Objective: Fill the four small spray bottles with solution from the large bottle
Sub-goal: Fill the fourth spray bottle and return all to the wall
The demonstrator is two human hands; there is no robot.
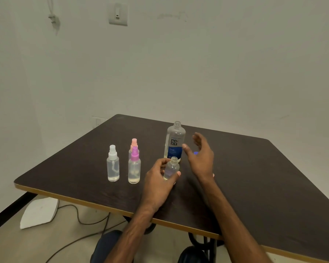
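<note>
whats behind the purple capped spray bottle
A spray bottle with a peach cap stands right behind the purple-capped bottle. Only its cap and a bit of shoulder show; its body and liquid level are covered.

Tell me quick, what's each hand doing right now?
Left hand: grips the uncapped small bottle.
Right hand: open, holding nothing, beside the large bottle.

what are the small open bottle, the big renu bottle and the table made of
Uncapped small bottle: clear glossy plastic, probably; it is see-through with a moulded threaded neck. Large bottle: likely the same clear plastic, with a blue label panel. Table: dark matt wood-grain top, perhaps laminate, with a paler edge band.
</note>
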